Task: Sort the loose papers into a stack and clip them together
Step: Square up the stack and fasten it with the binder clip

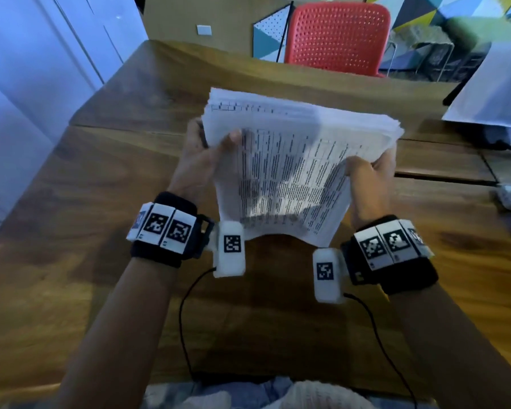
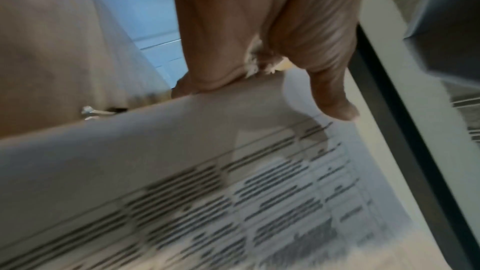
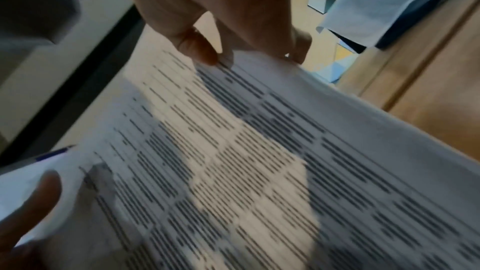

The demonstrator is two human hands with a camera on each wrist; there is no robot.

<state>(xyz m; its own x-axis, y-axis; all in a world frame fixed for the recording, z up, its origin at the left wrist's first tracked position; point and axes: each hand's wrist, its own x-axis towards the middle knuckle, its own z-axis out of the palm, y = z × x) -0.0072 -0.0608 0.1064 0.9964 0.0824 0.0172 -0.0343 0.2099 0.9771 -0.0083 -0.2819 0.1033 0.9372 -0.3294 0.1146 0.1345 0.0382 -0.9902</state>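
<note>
Head view blurs the print on the paper stack point(image 1: 289, 172), and the sheets hide most fingers. The left hand point(image 1: 202, 156) and right hand point(image 1: 366, 184) grip its opposite side edges, thumbs on top, above the wooden table point(image 1: 86, 231).

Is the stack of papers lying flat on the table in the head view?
No, the stack of papers is held above the table, with the left hand and right hand gripping opposite edges.

Wooden table point(image 1: 106, 202) — white sheet point(image 1: 496, 93) at its far-right edge.
</note>
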